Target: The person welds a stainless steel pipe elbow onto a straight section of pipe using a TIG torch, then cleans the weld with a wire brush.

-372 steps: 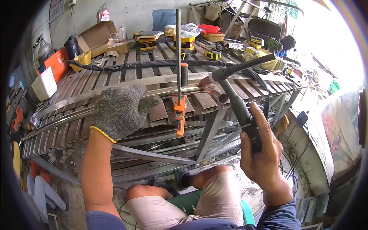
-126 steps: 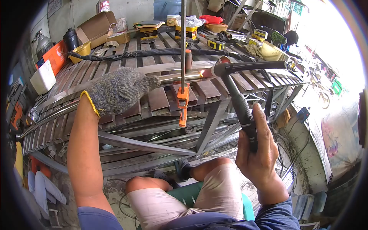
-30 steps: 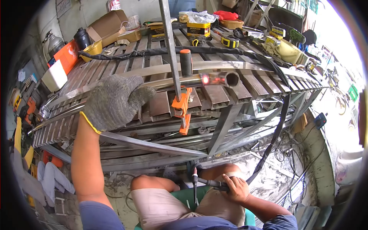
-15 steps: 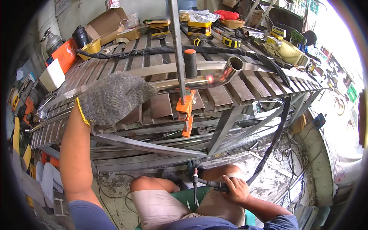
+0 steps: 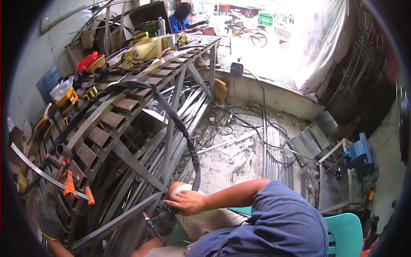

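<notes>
My right hand [image 5: 187, 202] rests by my knee, its fingers closed around the handle of a welding torch [image 5: 149, 221]. The torch's thin tail points down and its pinkish nozzle points up. A black sleeved cable [image 5: 188, 143] runs from it up to the slatted metal bench. My left hand [image 5: 48, 214], in a dark knit glove with a yellow cuff edge, is at the dim left edge, closed at the bent metal pipe [image 5: 64, 150]; its fingertips are hard to see. An orange bar clamp [image 5: 69, 184] stands beside the glove at the bench edge.
The slatted bench [image 5: 99, 136] carries a yellow bowl [image 5: 147, 49], a tape measure [image 5: 90, 93] and a red bag [image 5: 87, 61]. Metal bars lie beneath it. Cables [image 5: 274, 143] loop over the floor. A blue vise [image 5: 361, 156] stands right; a person [image 5: 177, 21] sits beyond the bench.
My view has swung right and tilted, bringing the doorway, floor and blue vise into sight. The gloved left hand and clamp now appear at the left edge. My right hand still holds the torch.
</notes>
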`<state>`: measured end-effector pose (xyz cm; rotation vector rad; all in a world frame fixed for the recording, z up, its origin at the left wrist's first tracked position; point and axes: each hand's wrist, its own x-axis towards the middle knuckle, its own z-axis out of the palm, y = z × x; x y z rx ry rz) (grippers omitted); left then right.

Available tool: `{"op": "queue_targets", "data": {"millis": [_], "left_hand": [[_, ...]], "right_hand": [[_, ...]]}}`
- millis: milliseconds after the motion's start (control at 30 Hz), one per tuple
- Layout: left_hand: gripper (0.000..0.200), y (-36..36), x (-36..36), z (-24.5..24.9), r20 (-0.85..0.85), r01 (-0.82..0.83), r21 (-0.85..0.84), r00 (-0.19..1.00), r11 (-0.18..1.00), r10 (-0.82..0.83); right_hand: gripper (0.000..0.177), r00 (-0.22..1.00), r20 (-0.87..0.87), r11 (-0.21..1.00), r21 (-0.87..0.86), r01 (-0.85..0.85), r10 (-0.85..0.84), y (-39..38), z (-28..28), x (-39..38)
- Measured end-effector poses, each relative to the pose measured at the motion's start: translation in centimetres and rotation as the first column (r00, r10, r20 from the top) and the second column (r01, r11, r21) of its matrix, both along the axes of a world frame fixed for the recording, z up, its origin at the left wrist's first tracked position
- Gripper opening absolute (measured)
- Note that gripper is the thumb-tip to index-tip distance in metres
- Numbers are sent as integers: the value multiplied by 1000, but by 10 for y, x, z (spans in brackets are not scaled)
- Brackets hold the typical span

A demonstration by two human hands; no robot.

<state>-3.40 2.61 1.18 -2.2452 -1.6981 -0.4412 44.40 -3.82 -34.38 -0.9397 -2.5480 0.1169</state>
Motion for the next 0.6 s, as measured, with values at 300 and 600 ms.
{"op": "queue_targets", "data": {"millis": [300,600], "left_hand": [[38,-24,7,4,-49,-142,28,989,990,143],[38,-44,13,6,-84,-208,61,973,976,213]], "right_hand": [[68,999,-28,999,37,17,-16,0,-5,-2],[55,998,-64,998,60,25,-21,0,-7,1]]}}
